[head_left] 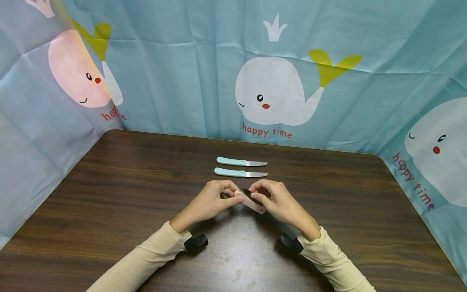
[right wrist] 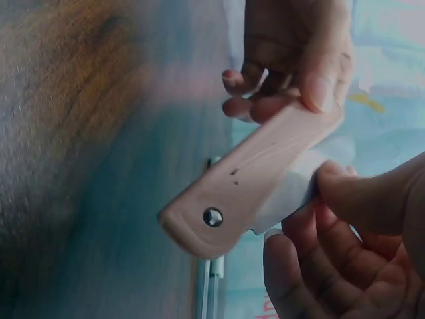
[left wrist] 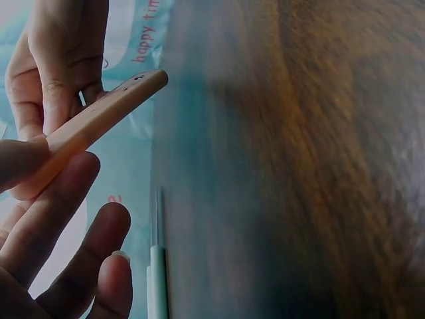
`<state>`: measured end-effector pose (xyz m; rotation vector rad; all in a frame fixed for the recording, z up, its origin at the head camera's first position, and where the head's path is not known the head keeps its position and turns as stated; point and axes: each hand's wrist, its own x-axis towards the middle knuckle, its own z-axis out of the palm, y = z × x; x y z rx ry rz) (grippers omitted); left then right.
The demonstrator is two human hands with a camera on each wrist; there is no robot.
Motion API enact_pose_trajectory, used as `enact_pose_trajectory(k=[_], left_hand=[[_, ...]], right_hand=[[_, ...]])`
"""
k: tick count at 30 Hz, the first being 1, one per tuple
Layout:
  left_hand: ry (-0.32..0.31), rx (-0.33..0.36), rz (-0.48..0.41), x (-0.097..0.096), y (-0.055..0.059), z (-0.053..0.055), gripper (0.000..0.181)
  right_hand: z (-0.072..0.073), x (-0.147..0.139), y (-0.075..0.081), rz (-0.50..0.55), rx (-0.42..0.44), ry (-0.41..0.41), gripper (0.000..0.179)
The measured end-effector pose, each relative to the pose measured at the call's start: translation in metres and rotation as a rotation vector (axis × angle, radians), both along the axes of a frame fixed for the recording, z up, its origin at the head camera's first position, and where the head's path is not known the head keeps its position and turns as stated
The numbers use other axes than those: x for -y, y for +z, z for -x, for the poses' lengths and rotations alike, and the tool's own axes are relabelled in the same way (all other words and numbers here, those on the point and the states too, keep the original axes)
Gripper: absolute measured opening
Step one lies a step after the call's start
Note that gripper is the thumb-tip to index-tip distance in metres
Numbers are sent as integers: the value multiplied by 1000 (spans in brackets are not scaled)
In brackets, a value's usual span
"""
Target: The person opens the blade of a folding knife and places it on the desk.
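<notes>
A folding knife with a pale pink handle (head_left: pixel 251 202) is held over the table between both hands. My left hand (head_left: pixel 208 199) pinches the handle's far end between thumb and fingers. In the right wrist view, the blade (right wrist: pixel 292 183) stands partly out of the handle along its side, near the metal rivet (right wrist: pixel 213 216). My right hand (head_left: pixel 280 199) pinches that blade between thumb and forefinger, its other fingers curled below. Seen by the left wrist camera, the pink handle (left wrist: pixel 99 123) tilts upward, and the right hand (left wrist: pixel 53 73) sits behind it.
Beyond the hands, two knives with pale blue handles lie unfolded side by side on the brown table (head_left: pixel 109 194), one farther knife (head_left: pixel 231 161) and one nearer knife (head_left: pixel 230 172), both blades pointing right. A blue curtain (head_left: pixel 164 81) with whale prints hangs behind the table.
</notes>
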<state>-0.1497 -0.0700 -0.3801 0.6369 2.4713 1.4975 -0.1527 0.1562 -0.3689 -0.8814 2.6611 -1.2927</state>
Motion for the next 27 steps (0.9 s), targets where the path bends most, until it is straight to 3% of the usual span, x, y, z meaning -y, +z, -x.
enact_pose_trajectory(k=[4,12,21,27], left_hand=[[5,-14,0,1,0,2,15],[-11,-3,14,2,1,3,17],[-75,-26,42,0,1,-1,12],[-92,-33,41,0,1,-3,8]], right_hand=[[1,0,0,3,9,-42,6],[1,0,-1,17,39,-50,10],[-1,4,-2,41,-38,-22,12],[-2,5,-4,42,-38,-8,11]])
